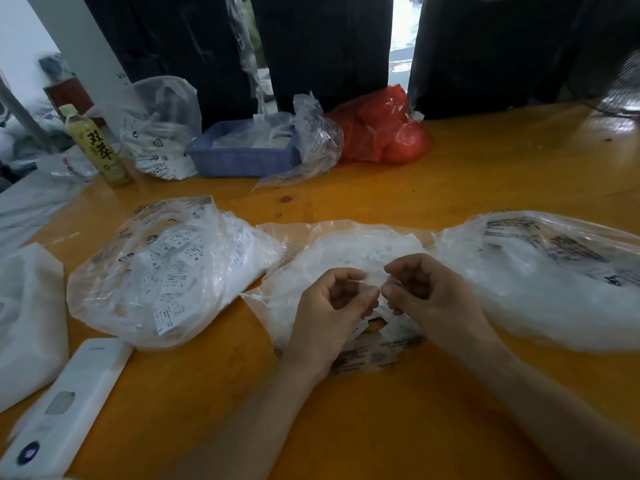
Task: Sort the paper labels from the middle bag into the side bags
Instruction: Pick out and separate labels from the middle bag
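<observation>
- Nearest the viewer, the left hand (pixel 332 303) and right hand (pixel 420 289) are meeting over the middle bag (pixel 346 251), fingers curled and pinching a small paper label (pixel 375 280) between them.
- Judging by this, the person is reading or separating one label before sorting it.
- The next move is calling for carrying it sideways to the left bag (pixel 166 268) or the right bag (pixel 547 271).
- Farther off, a blue tray (pixel 239 157) and red bag (pixel 384 129) are sitting on the table (pixel 485 174).
</observation>
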